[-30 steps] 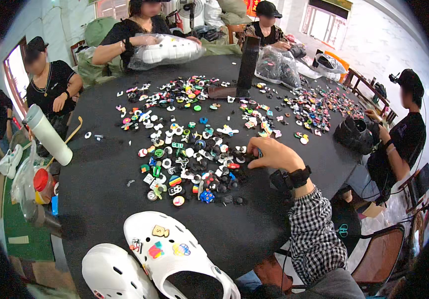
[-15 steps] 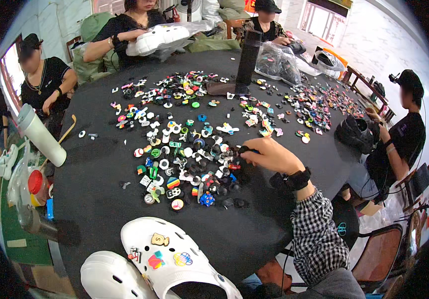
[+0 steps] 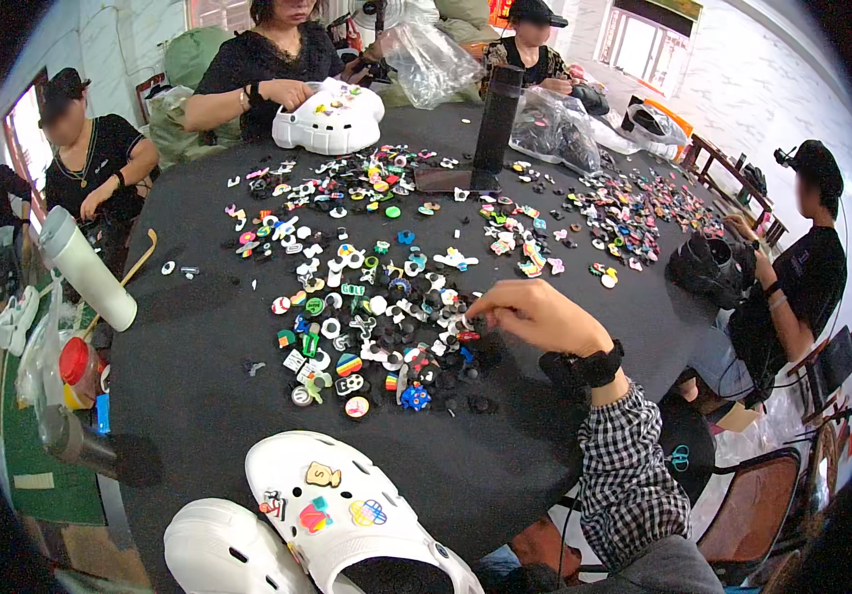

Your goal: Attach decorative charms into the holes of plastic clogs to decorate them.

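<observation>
My right hand (image 3: pixel 537 317) reaches over the right edge of a pile of small shoe charms (image 3: pixel 386 327). Thumb and forefinger are pinched together among dark charms; what sits between the fingertips is too small to make out. The pile mixes white, black, green, red and rainbow-coloured pieces. Close to me at the bottom stands a white clog (image 3: pixel 386 495) with several charms fixed on its upper, including a tan one and a multicoloured one. A second white clog (image 3: pixel 223 549) lies against its left side. My left hand does not show.
Further charm heaps (image 3: pixel 634 213) spread toward the back right. A dark upright block (image 3: pixel 498 119) stands mid-table. A pale green tumbler (image 3: pixel 90 272) and a red-lidded jar (image 3: pixel 78 361) are at the left. Co-workers sit around; one handles a white clog (image 3: pixel 332 124), another a black shoe (image 3: pixel 708 267).
My right hand has shifted slightly at the pile's edge; a black piece seen at its fingertips no longer shows there. Across the table, a co-worker's white clog has been turned and lowered, its plastic bag moved aside.
</observation>
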A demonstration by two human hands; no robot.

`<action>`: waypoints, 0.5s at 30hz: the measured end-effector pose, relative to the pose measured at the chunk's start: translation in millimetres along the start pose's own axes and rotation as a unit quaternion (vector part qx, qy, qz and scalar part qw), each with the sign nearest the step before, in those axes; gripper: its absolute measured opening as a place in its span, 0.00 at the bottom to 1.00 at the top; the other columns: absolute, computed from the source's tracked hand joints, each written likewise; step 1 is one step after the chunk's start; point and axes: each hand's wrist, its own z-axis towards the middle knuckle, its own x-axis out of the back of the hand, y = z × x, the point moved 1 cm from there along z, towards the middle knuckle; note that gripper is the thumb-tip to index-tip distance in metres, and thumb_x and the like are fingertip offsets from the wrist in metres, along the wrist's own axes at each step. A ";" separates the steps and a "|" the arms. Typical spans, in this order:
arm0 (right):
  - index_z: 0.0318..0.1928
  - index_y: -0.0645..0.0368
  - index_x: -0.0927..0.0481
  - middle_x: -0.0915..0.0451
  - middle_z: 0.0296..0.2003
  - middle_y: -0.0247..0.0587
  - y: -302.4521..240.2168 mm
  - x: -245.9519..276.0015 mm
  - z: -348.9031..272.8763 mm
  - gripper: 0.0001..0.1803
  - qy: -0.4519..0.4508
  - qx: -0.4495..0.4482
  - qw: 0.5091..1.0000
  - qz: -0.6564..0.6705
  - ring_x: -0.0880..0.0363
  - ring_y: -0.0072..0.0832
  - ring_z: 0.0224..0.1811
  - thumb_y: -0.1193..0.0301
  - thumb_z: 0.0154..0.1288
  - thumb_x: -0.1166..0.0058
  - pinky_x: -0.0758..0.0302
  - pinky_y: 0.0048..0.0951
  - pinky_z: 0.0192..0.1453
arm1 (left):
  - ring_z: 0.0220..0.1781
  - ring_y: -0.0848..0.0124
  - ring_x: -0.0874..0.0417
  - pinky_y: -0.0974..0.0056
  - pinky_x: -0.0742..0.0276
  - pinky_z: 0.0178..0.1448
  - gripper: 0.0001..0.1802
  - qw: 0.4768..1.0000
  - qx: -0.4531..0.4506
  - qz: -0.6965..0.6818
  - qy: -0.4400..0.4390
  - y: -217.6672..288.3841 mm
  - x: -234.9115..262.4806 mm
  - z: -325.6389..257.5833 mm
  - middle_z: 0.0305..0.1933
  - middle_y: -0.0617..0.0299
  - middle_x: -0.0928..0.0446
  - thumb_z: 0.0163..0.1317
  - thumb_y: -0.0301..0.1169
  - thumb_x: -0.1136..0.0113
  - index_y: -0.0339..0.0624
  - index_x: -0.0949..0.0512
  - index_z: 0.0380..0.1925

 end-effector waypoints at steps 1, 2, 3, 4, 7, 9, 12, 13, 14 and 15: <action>0.44 0.61 0.19 0.20 0.36 0.48 -1.0 1.9 0.4 0.14 0.026 -0.001 1.000 0.002 0.20 0.40 0.39 0.80 0.57 0.52 0.25 0.35 0.46 | 0.59 0.51 0.28 0.56 0.38 0.65 0.19 1.000 0.003 0.003 0.003 1.1 -0.2 0.8 0.57 0.43 0.27 0.65 0.27 0.45 0.28 0.28 0.54; 0.44 0.61 0.19 0.20 0.35 0.47 -1.7 3.1 0.5 0.13 0.052 -0.002 0.999 0.004 0.20 0.39 0.39 0.78 0.58 0.49 0.25 0.35 0.45 | 0.59 0.51 0.28 0.56 0.38 0.65 0.19 1.000 0.002 0.003 0.003 0.6 -0.1 0.7 0.57 0.43 0.27 0.65 0.27 0.45 0.28 0.28 0.54; 0.44 0.61 0.19 0.20 0.35 0.47 -2.1 3.6 -0.3 0.13 0.053 -0.003 0.999 0.004 0.20 0.39 0.39 0.78 0.58 0.49 0.25 0.35 0.45 | 0.58 0.51 0.27 0.56 0.37 0.64 0.19 1.000 0.003 0.006 -0.005 -0.1 0.1 0.6 0.57 0.44 0.27 0.65 0.27 0.45 0.28 0.28 0.54; 0.45 0.61 0.20 0.20 0.35 0.47 -2.6 3.0 -1.5 0.14 0.037 0.010 0.999 0.004 0.20 0.39 0.38 0.76 0.58 0.47 0.25 0.35 0.45 | 0.57 0.51 0.27 0.56 0.37 0.63 0.19 1.000 0.003 0.008 -0.013 -0.5 0.2 0.7 0.57 0.44 0.26 0.65 0.27 0.44 0.28 0.28 0.54; 0.50 0.60 0.22 0.20 0.33 0.46 -10.7 0.3 -0.9 0.18 -0.029 -0.011 0.999 -0.009 0.21 0.38 0.37 0.73 0.57 0.42 0.25 0.35 0.43 | 0.54 0.52 0.26 0.55 0.35 0.61 0.19 1.000 0.011 -0.007 -0.020 -0.3 0.6 1.4 0.56 0.43 0.26 0.65 0.27 0.45 0.27 0.28 0.53; 0.53 0.58 0.26 0.21 0.31 0.44 -8.5 -8.8 2.3 0.22 -0.049 0.023 0.998 -0.023 0.21 0.38 0.34 0.71 0.57 0.40 0.25 0.36 0.41 | 0.53 0.52 0.25 0.55 0.34 0.60 0.18 1.000 0.009 -0.007 -0.016 -0.3 0.3 0.7 0.55 0.43 0.25 0.65 0.27 0.45 0.27 0.28 0.52; 0.48 0.59 0.26 0.21 0.33 0.46 -7.6 -4.7 0.6 0.18 -0.096 -0.038 0.995 -0.016 0.20 0.41 0.36 0.71 0.57 0.40 0.24 0.37 0.43 | 0.51 0.52 0.25 0.55 0.33 0.59 0.17 0.999 0.031 -0.023 -0.015 -1.5 0.2 -1.4 0.54 0.43 0.25 0.65 0.26 0.45 0.26 0.27 0.51; 0.48 0.59 0.26 0.21 0.33 0.46 -6.1 -4.8 -0.4 0.18 -0.096 -0.038 0.995 -0.015 0.20 0.41 0.36 0.71 0.57 0.40 0.24 0.37 0.43 | 0.51 0.51 0.25 0.54 0.33 0.59 0.16 0.998 0.053 -0.038 -0.019 -2.6 0.3 -1.5 0.53 0.43 0.25 0.65 0.26 0.46 0.26 0.27 0.50; 0.47 0.60 0.27 0.20 0.34 0.48 -3.0 -4.2 -2.1 0.17 -0.073 -0.038 0.997 -0.010 0.20 0.43 0.39 0.71 0.58 0.41 0.24 0.38 0.44 | 0.51 0.51 0.25 0.54 0.33 0.59 0.16 0.998 0.053 -0.038 -0.019 -3.2 0.8 -1.0 0.53 0.43 0.25 0.65 0.26 0.46 0.26 0.27 0.50; 0.46 0.60 0.29 0.20 0.35 0.49 0.1 -3.3 -4.1 0.16 -0.051 -0.039 0.998 -0.004 0.19 0.44 0.41 0.72 0.58 0.42 0.24 0.39 0.45 | 0.52 0.51 0.25 0.54 0.33 0.59 0.16 0.999 0.026 -0.011 -0.021 -3.6 1.2 0.4 0.53 0.43 0.25 0.65 0.26 0.46 0.26 0.26 0.50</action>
